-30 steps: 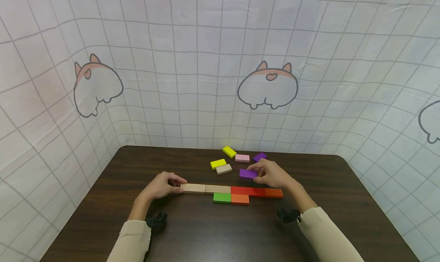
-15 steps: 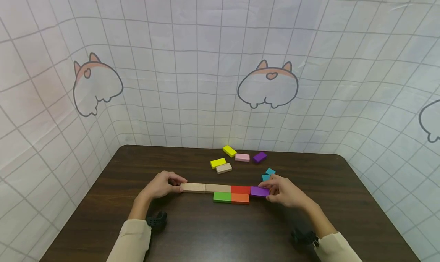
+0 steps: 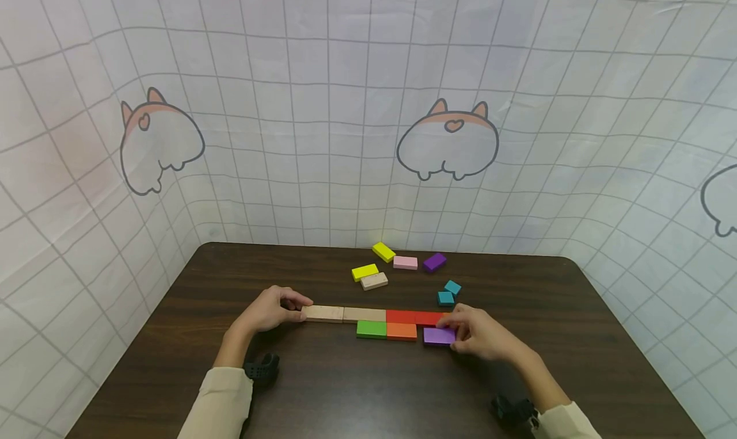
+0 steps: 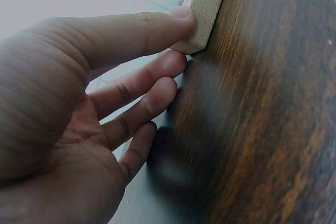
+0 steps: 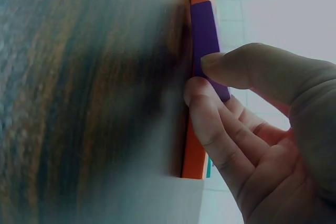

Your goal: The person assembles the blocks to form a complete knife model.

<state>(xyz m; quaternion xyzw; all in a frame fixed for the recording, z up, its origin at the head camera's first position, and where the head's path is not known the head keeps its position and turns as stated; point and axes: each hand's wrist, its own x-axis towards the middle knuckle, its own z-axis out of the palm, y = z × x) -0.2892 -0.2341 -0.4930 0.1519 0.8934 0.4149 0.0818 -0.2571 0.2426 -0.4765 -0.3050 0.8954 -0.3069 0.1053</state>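
Observation:
My left hand [image 3: 267,311] holds the left end of a pale wooden block [image 3: 324,313] between thumb and fingers. This block starts a back row running right through a second pale block [image 3: 364,315] and a red block [image 3: 400,317] to red-orange ones, partly hidden by my right hand [image 3: 482,333]. That hand pinches a purple block [image 3: 438,336] by its right end, in front of the back row. Left of the purple block, a small gap away, an orange block [image 3: 401,332] adjoins a green block [image 3: 371,329]. In the right wrist view, my thumb [image 5: 226,66] presses the purple block's side.
Toward the table's back lie yellow blocks [image 3: 365,272], a pink block [image 3: 405,263], a loose pale block [image 3: 374,281] and another purple block [image 3: 434,262]. Two blue blocks [image 3: 446,299] lie just behind the row. A patterned curtain [image 3: 322,170] surrounds the dark table [image 3: 345,394].
My right hand has carried the purple block from behind the back row, over it, to the near side beside the orange block. The blue blocks came into sight. My left hand stays put.

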